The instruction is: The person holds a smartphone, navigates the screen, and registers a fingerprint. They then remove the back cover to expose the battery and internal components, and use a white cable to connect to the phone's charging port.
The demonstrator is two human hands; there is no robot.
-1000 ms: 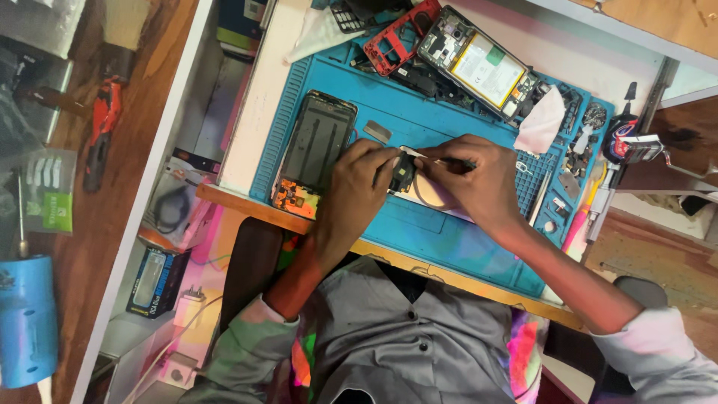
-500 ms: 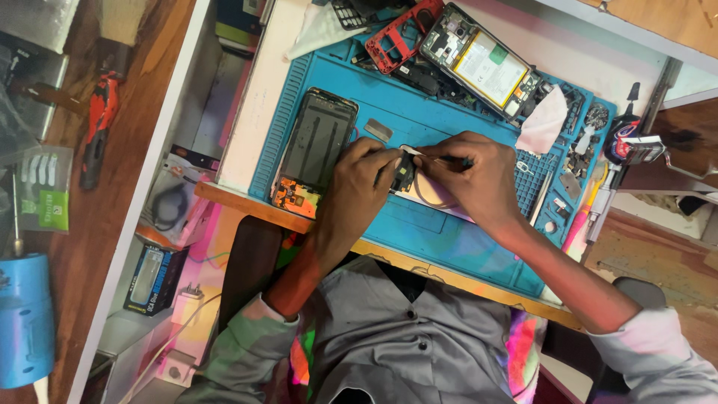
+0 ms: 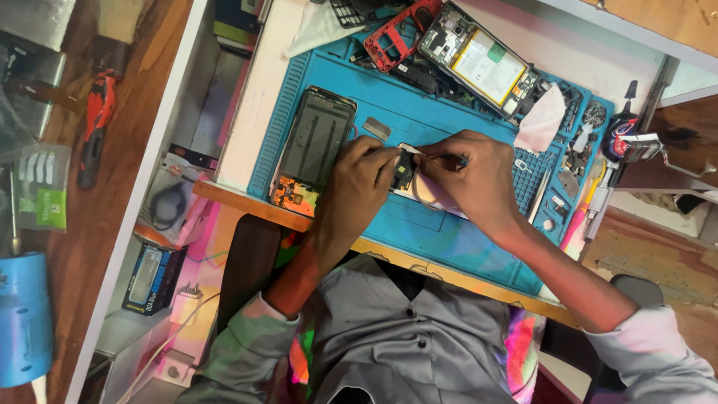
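My left hand (image 3: 359, 187) pinches a small black part (image 3: 406, 170) that rests on a pale phone back cover (image 3: 436, 199). My right hand (image 3: 479, 183) grips a thin dark tool (image 3: 447, 158) whose tip points at that part. Both hands meet over the middle of a blue work mat (image 3: 449, 236). Just left of my left hand lies a dark phone display (image 3: 318, 142) with an orange flex end.
An opened phone with a yellow-white battery (image 3: 482, 63), a red frame (image 3: 393, 41) and a white cloth (image 3: 542, 123) sit at the mat's far side. Small parts and tools fill the mat's right compartments (image 3: 568, 161). A red-handled tool (image 3: 97, 123) and a blue cylinder (image 3: 22, 322) are at the left.
The hands stay together on the small part with only slight finger movement. The view has shifted a little.
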